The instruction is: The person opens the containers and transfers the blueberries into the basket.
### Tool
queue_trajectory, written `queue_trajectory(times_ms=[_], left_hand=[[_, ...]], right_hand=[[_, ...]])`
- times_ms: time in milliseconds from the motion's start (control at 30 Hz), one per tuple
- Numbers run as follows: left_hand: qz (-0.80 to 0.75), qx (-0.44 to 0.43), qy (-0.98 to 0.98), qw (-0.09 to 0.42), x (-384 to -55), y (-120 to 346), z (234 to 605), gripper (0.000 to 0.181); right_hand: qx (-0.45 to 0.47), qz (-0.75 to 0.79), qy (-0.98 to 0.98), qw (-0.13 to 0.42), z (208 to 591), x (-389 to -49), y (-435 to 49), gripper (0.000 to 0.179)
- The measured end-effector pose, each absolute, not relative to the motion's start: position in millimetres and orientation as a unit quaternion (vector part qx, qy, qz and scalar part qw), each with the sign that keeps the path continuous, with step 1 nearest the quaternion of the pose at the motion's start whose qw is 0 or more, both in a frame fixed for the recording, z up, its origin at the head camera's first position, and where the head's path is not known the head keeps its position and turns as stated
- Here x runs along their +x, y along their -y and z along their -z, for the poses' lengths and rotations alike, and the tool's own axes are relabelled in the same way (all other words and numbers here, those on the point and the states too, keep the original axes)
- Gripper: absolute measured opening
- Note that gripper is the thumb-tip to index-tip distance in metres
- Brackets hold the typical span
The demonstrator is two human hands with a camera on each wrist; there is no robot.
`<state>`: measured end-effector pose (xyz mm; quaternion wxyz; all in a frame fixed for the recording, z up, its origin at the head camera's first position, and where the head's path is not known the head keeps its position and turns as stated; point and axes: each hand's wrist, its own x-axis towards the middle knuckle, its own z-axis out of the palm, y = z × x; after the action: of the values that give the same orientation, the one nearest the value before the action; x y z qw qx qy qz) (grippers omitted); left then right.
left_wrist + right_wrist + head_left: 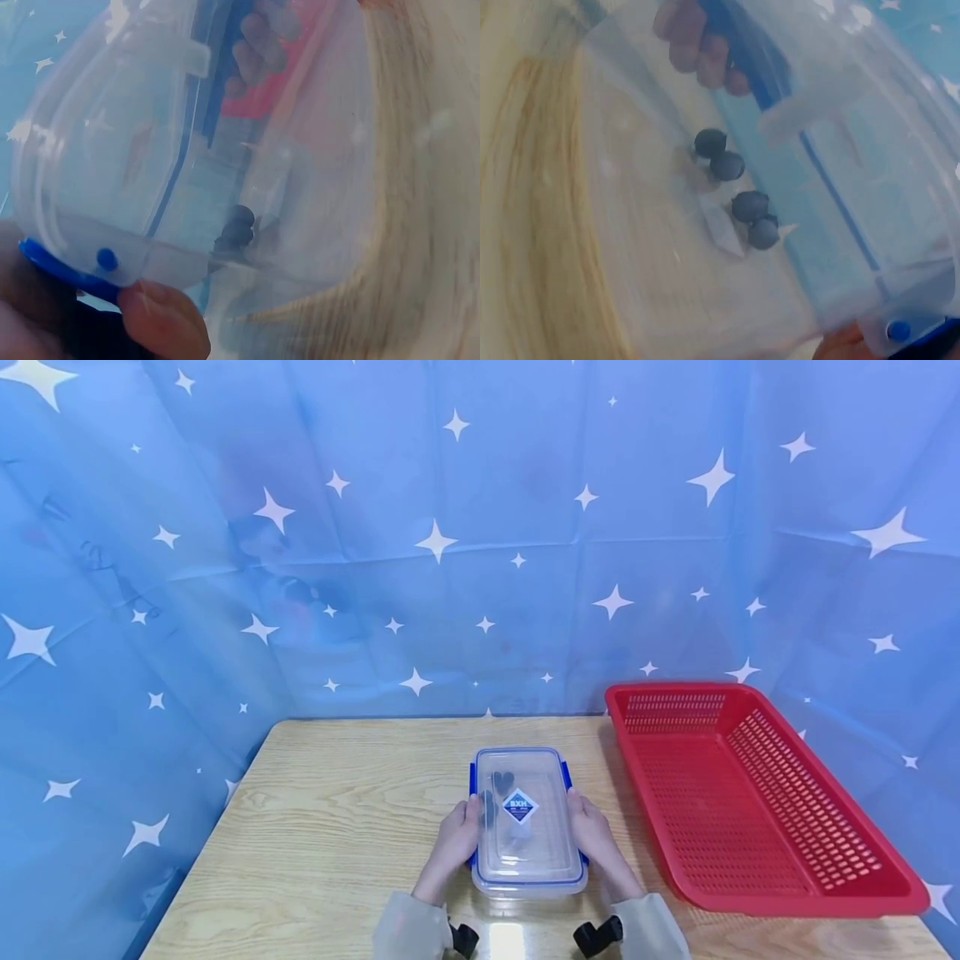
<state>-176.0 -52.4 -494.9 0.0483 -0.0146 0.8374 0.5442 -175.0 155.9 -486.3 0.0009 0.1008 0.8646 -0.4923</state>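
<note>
A clear plastic food container (528, 856) with a blue-edged lid and blue side clips lies between both hands. A blue-and-white diamond label (519, 806) marks its lid. My left hand (456, 833) grips the left side, thumb along the lid's edge. On the opposite side my right hand (591, 828) holds it the same way. Through the clear walls, the right wrist view shows several dark rounded shapes (727, 166); in the head view a dark heart shape (503, 783) appears under the lid. Whether the container's bottom touches the table cannot be told.
A large red plastic basket (660, 852) with perforated walls stands on the right of the wooden table (337, 802). Behind the table hangs a blue curtain (510, 585) with white stars. Dark wrist-worn devices (596, 937) sit near both sleeves.
</note>
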Motion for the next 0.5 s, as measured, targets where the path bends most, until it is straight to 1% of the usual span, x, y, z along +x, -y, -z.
queue_trajectory(times_ms=[133, 333, 500], left_hand=[[-0.553, -0.029, -0.831, 0.052, -176.5, 52.4, 495.8, 0.049], [-0.56, -0.036, -0.825, 0.06, -177.3, 53.7, 496.0, 0.051], [-0.554, -0.035, -0.83, 0.052, -177.5, 52.3, 496.3, 0.051]], right_hand=[[0.107, 0.51, -0.854, 0.012, 487.7, -175.1, -156.0, 0.057], [0.099, 0.485, -0.869, -0.005, 490.6, -173.9, -157.7, 0.052], [0.105, 0.497, -0.862, 0.008, 492.3, -173.9, -159.0, 0.056]])
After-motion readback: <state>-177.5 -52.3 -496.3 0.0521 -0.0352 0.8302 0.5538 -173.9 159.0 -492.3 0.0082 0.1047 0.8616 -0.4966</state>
